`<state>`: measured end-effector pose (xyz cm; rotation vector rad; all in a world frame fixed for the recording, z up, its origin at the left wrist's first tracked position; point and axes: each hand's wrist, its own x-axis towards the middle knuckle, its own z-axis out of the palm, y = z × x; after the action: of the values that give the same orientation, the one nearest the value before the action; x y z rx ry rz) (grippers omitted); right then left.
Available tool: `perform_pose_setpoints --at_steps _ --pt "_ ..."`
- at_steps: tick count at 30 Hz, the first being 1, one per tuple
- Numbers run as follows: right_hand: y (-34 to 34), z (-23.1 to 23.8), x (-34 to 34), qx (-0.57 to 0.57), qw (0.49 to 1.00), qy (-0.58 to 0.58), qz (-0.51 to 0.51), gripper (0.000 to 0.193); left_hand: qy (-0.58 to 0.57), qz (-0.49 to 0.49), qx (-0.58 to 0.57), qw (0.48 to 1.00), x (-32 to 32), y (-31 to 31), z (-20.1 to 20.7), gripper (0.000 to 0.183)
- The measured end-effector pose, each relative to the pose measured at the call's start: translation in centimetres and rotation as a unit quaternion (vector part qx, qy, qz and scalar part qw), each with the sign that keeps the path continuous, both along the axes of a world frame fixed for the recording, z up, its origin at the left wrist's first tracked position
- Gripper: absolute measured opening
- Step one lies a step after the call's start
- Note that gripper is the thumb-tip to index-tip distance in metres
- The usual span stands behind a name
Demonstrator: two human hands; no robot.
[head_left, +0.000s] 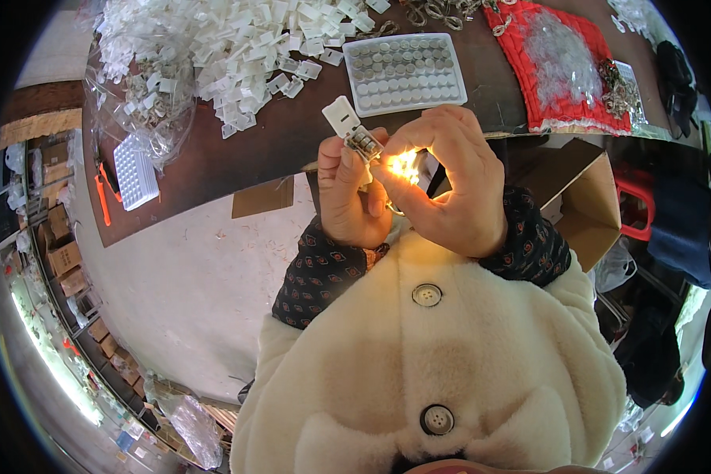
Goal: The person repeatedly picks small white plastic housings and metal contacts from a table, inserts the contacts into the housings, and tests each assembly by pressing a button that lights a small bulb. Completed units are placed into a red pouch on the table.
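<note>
My left hand (pixel 346 207) is closed around a small white battery box (pixel 363 144), whose lid (pixel 340 117) is flipped up. Silvery button cells seem to sit inside it. Beside it, the fingers of my right hand (pixel 468 189) curl round a bunch of lit fairy lights (pixel 405 167). Their warm glare hides the wire and the fingertips. Both hands are close together in front of my chest, near the table's front edge. Just beyond them lies a white tray (pixel 407 101) with rows of round button cells, duller in the far rows.
White plastic cases (pixel 245 59) are heaped on the brown table (pixel 213 162). A clear bag (pixel 154 99) of wired pieces, stacked white trays (pixel 137 174) and an orange-handled tool (pixel 103 197) lie left. At right are red cloth (pixel 536 99) under clear pieces, a carton (pixel 588 201) and red stool (pixel 638 201).
</note>
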<state>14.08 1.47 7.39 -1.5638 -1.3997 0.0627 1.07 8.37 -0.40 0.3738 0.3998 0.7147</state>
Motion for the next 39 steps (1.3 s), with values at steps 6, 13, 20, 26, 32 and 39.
perform_pose_setpoints --at_steps 6,13,20,26,32,39 --pt "-0.4 -0.1 -0.6 -0.006 0.993 0.121 -0.004 0.028 -0.009 0.001 -0.029 1.0 0.1 0.0 0.2 0.016" --pt "-0.4 -0.7 -0.8 -0.035 0.97 0.239 0.018 0.023 0.05 0.03 0.014 0.998 0.1 -0.3 0.7 0.038" --pt "0.3 -2.2 -0.6 0.01 0.986 0.164 0.023 0.023 -0.017 0.007 -0.034 0.999 -0.5 0.2 0.6 0.015" --pt "0.4 -2.3 -0.6 0.034 0.983 0.173 0.049 0.022 -0.003 0.013 -0.059 0.998 -0.6 -0.1 0.5 0.018" --pt "0.6 -2.2 -0.7 0.04 0.992 0.109 0.051 0.022 -0.028 -0.018 -0.093 0.995 -0.9 0.1 0.4 0.021" --pt "0.8 -1.9 -0.7 0.042 0.995 0.083 0.027 0.019 -0.026 -0.055 -0.064 0.996 -0.9 0.4 0.5 0.035"
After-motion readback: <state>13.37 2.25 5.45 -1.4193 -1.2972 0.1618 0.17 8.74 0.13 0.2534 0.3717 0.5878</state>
